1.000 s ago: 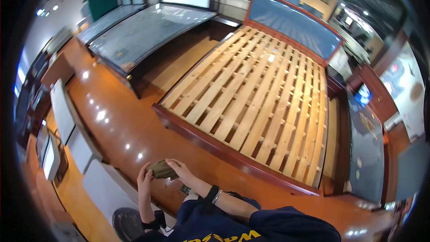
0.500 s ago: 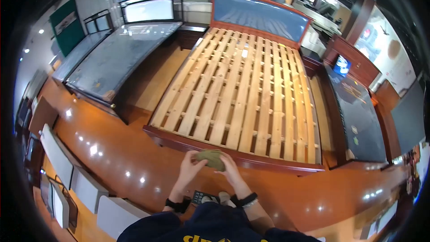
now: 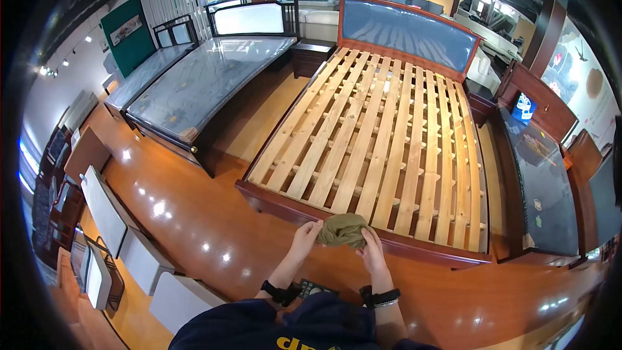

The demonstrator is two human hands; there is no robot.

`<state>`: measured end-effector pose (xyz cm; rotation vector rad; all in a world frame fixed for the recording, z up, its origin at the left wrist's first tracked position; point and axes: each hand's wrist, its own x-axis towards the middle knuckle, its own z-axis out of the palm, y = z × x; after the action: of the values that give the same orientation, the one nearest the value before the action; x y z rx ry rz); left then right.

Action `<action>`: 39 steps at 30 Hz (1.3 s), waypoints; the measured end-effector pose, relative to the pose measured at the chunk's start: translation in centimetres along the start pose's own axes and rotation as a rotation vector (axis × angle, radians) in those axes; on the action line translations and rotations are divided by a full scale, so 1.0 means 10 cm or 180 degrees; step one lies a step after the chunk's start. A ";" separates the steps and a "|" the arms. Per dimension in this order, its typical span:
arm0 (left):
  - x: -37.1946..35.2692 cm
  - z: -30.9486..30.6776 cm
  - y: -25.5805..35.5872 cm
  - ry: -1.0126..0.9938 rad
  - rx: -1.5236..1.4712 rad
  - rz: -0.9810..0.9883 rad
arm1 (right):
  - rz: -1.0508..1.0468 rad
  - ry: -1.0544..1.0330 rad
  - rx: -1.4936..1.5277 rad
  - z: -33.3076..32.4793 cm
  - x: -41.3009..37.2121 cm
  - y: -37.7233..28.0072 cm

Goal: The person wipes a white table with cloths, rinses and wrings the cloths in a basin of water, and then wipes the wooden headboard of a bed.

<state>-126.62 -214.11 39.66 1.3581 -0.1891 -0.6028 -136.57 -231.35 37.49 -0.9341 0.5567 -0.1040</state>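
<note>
An olive-green crumpled cloth (image 3: 342,231) is stretched between my two hands, in front of the bed's foot rail. My left hand (image 3: 307,236) pinches its left side. The fingers of my right hand (image 3: 372,250) are closed on its right side. Just beyond the cloth stands a bed frame (image 3: 304,209) of reddish-brown wood, its pale wooden slats (image 3: 353,133) bare of any mattress. A blue-grey padded headboard (image 3: 408,32) rises at its far end. Both of my wrists wear dark bands.
To the left stands a black bed with a plastic-covered mattress (image 3: 207,84). Dark nightstands (image 3: 314,57) flank the slatted bed. On the right is another covered mattress (image 3: 544,181). White-and-grey panels (image 3: 139,260) lean at the lower left, beside the shiny orange floor (image 3: 194,220).
The cloth has been opened out wider, and my hands have moved further apart. My view has shifted, so the beds sit further right and slightly lower.
</note>
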 end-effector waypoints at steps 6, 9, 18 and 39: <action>-0.06 0.31 -0.09 -0.0106 -0.1112 -0.0604 | -0.0210 0.0064 0.0109 -0.32 -0.01 0.12; -0.04 0.62 -0.17 -0.0082 -0.0607 -0.0758 | -0.0167 0.0039 0.0453 -0.53 -0.30 -0.22; -0.04 1.99 -0.92 -0.1010 -0.1813 -0.1304 | -0.0678 -0.0548 -0.1232 -1.59 -0.91 -0.77; 0.46 4.70 -1.12 -0.1141 0.0041 -0.0218 | -0.1489 0.0246 -0.0858 -3.63 -0.76 -1.40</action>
<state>-147.95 -257.73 38.51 1.2646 -0.4374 -0.9026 -158.96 -263.94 34.66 -1.3166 0.4198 -0.4969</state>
